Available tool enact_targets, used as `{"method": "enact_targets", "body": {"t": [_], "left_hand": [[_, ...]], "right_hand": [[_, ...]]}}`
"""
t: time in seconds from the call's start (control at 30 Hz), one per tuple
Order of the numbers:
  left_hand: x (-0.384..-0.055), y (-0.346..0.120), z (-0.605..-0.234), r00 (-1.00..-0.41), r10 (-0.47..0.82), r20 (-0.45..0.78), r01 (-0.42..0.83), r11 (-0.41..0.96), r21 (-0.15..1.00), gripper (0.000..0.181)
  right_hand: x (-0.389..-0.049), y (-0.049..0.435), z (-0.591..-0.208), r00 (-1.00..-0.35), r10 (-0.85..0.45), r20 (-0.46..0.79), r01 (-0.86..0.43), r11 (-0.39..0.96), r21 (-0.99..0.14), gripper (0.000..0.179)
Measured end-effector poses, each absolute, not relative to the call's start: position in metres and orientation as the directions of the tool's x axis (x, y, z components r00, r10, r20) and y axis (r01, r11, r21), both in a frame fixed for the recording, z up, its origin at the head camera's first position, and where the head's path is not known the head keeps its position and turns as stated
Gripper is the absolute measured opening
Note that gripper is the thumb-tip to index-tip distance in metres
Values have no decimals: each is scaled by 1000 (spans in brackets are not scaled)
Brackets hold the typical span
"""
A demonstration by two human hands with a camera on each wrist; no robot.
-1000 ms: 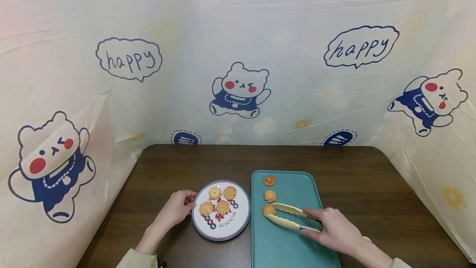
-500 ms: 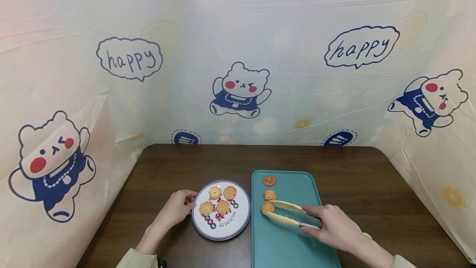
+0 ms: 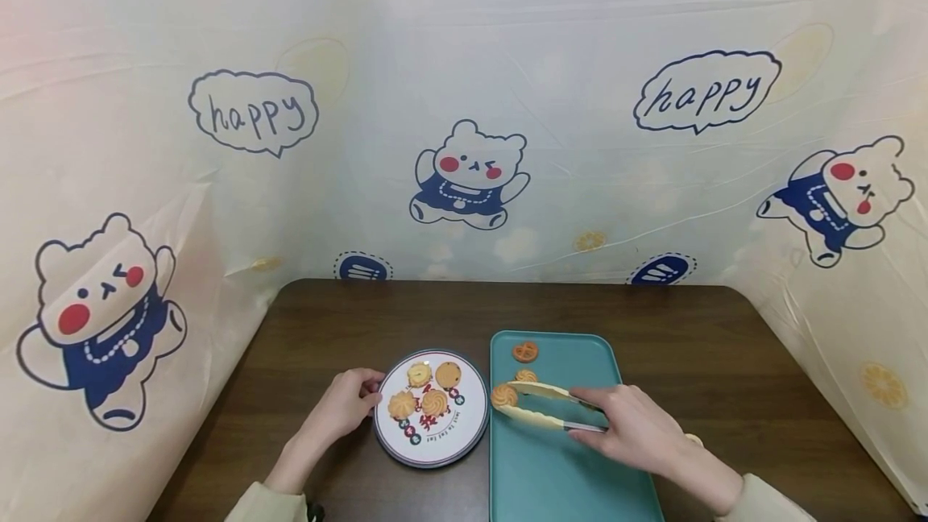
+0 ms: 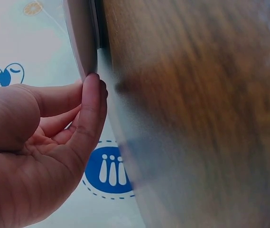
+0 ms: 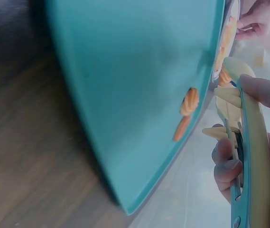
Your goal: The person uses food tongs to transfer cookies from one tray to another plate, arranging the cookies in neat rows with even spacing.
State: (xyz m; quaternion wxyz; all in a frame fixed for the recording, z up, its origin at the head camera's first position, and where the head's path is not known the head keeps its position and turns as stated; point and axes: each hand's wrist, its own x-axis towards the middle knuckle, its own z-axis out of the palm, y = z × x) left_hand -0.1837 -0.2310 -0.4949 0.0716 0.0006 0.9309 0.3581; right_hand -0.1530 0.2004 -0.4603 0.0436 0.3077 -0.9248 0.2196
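My left hand pinches the left rim of a round white plate with a dark blue edge; the left wrist view shows thumb and fingers meeting at the plate's edge. Several cookies lie on the plate. In my right hand are cream-tipped tongs, gripped around their arms. Between the tong tips is a round swirl cookie, held over the tray's left edge, close to the plate. On the teal tray lie another swirl cookie, partly covered by the tongs, and a pretzel-shaped cookie.
The tray stands just right of the plate on a dark brown wooden table. Behind and at both sides hangs a pale curtain printed with bears. A small pale thing shows beside the right wrist.
The right hand has carried the tongs and the swirl cookie up and leftward, from the tray's middle to its left edge. The left hand and plate have stayed put.
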Motion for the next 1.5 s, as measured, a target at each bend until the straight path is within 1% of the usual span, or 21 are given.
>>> {"method": "enact_targets", "body": {"t": [0.3,0.4,0.6,0.87,1.1,1.5], "left_hand": [[-184,-231,-495,-990,55,-129,-45,745,665,30],[-184,-231,-496,-990,55,-129,-45,747,664,30],[-185,-231,-495,-990,53,-130,-47,751,659,30],[-185,-232,-495,-990,53,-130,-46,751,658,30],[-184,-231,-495,-990,54,-128,-45,748,662,30],[-185,-232,-496,-990,54,-130,-45,751,658,30]], "right_hand": [[-164,181,-450,-802,-577,153,-582,697,-419,48],[-167,176,-447,-790,-593,154,-598,691,-407,48],[-174,165,-446,-762,-626,167,-640,687,-344,46],[-180,154,-445,-766,-636,95,-628,707,-324,48],[-184,147,-445,-753,-651,96,-651,714,-259,46],[-187,137,-443,-746,-663,62,-654,714,-250,42]]}}
